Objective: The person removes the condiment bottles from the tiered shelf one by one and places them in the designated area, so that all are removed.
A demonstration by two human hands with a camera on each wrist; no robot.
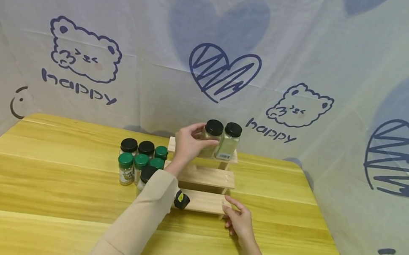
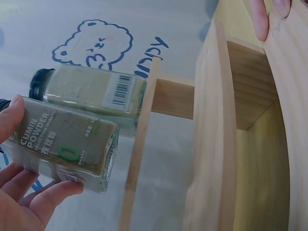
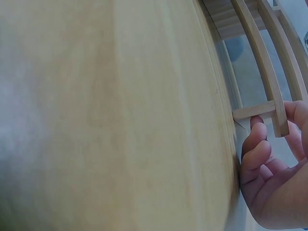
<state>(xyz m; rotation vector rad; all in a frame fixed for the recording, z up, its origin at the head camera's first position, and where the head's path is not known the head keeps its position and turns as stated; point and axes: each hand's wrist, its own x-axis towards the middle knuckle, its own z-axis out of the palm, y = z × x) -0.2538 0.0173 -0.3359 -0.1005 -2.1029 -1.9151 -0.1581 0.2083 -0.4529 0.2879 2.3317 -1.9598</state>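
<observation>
My left hand (image 1: 189, 143) grips a square glass jar of cumin powder (image 2: 72, 139) with a black lid, thumb on one side and fingers on the other. It is over the top tier of a three-step wooden rack (image 1: 206, 176), its base a little off the shelf edge in the left wrist view. Right beside it, a second black-lidded jar (image 1: 227, 146) with pale contents and a barcode label stands on the top tier. At the rack's lower right corner, my right hand (image 1: 241, 222) pinches the end of the bottom shelf (image 3: 279, 115), fingers curled beneath it.
Left of the rack several spice jars stand grouped on the wooden table (image 1: 48, 185): green-lidded ones (image 1: 126, 173) and black-lidded ones (image 1: 129, 145). My left forearm partly covers a black-lidded jar (image 1: 148, 173) in front. A printed cloth (image 1: 150, 70) hangs behind the table.
</observation>
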